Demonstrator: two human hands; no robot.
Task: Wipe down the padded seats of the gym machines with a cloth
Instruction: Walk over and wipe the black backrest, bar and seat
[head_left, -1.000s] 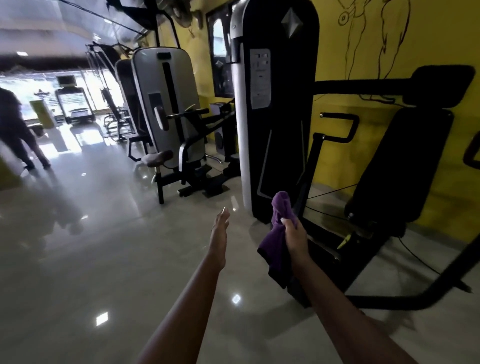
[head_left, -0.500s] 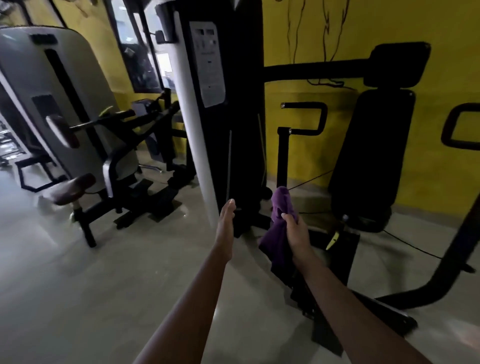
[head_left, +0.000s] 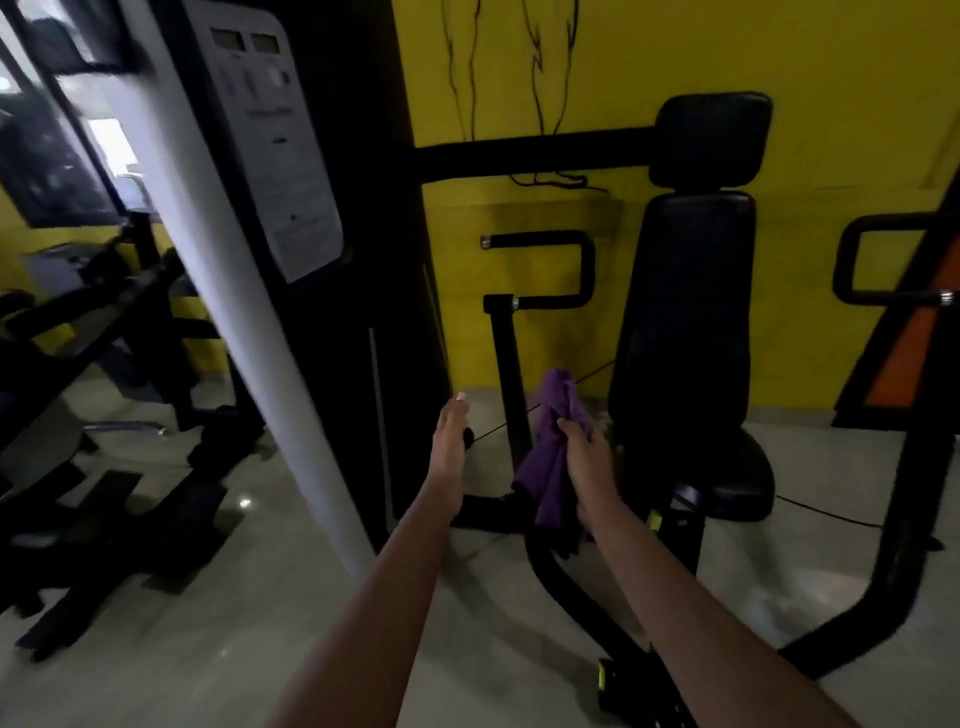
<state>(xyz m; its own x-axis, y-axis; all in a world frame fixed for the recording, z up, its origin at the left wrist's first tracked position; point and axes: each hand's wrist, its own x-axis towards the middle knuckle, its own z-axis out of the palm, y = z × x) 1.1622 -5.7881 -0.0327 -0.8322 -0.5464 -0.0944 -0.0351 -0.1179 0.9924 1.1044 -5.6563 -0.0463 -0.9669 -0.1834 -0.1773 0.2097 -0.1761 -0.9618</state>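
— Purple cloth (head_left: 551, 467): where is it?
— Bunched in the right hand (head_left: 589, 460), fingers curled round it, hanging just left of the machine's black padded seat (head_left: 737, 480).
— Left hand (head_left: 449, 452)?
— Stretched forward, fingers straight and together, holding nothing, right of the white post (head_left: 249, 338).

The crumpled fabric cloth (head_left: 553, 467) is plain deep purple. The padded vinyl seat (head_left: 737, 478), tall backrest pad (head_left: 685, 312) and square head pad (head_left: 711, 137) are all black, with no pattern. The painted wall (head_left: 779, 62) is bright yellow, marked with thin black drawn lines (head_left: 498, 67). The slanted machine column (head_left: 249, 312) is white. The sloping side panel (head_left: 914, 353) is orange with a black border, and the glossy tiled floor (head_left: 260, 649) is pale grey.
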